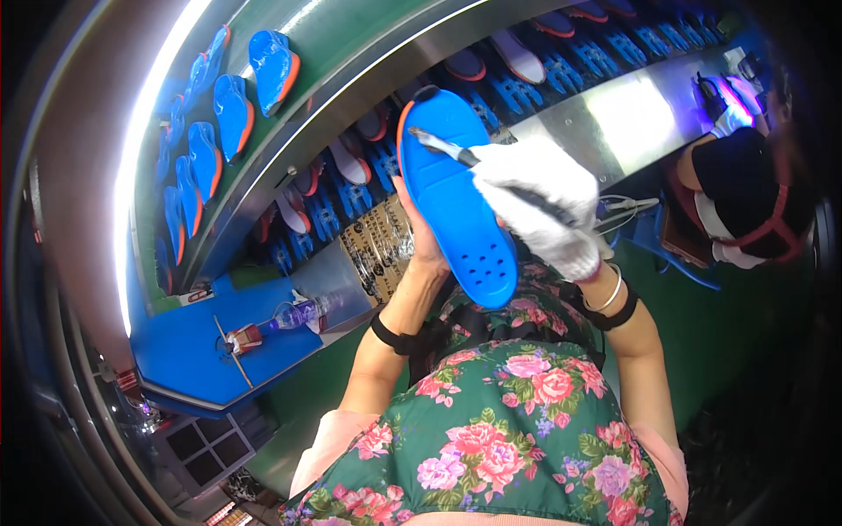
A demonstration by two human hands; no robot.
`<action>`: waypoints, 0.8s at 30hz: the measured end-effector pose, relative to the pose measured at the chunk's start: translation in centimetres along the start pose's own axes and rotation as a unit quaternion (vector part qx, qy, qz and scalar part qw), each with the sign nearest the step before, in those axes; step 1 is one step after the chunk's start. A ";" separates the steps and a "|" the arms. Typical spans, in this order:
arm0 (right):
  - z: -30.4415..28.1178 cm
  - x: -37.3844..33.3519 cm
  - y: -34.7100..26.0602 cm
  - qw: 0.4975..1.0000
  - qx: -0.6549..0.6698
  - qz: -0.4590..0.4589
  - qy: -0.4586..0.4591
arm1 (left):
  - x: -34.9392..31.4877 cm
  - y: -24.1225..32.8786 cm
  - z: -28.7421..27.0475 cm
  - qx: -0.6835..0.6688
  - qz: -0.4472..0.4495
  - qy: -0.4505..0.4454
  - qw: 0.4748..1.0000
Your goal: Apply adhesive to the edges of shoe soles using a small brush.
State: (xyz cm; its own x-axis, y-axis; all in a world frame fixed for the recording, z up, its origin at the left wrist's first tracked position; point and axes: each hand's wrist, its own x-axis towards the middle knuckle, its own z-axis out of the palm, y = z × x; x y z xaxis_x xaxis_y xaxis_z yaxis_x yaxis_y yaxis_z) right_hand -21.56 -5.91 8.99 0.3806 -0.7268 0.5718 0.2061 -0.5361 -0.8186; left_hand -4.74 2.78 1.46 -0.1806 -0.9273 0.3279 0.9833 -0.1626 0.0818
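Observation:
A long blue insole with an orange rim and a group of small holes at its lower end is held up in front of me. My bare left hand grips it from behind along its left edge, most of the fingers hidden by it. In a white glove, my right hand is closed around a small brush. The brush's tip lies over the upper part of the insole; whether it touches the surface I cannot tell. A black patch shows at the insole's top edge.
Several blue insoles stand on the green upper shelf at left. Below runs a line with blue holders and shoe parts. A blue side table carries a plastic bottle and a stick. At right, a co-worker works near purple light.

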 end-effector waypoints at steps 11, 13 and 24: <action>0.6 -1.9 0.5 0.988 -0.054 -0.119 -0.076 | 0.2 1.3 1.0 0.223 0.099 0.371 0.896; 0.9 -2.9 0.0 0.977 -0.094 -0.154 -0.117 | 0.6 1.6 0.7 0.203 0.034 0.270 0.941; 0.4 -3.8 -0.4 0.981 -0.083 -0.128 -0.121 | 1.5 2.9 -0.6 0.149 0.012 0.240 0.959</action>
State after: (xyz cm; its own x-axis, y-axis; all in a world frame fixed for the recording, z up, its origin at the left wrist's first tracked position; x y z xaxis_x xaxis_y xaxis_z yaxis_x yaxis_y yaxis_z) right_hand -22.74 -2.82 7.10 0.5418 -0.4472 0.7117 0.1803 -0.7652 -0.6180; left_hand -2.10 0.76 1.61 -0.0564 -0.9897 -0.1317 0.9239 -0.1017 0.3688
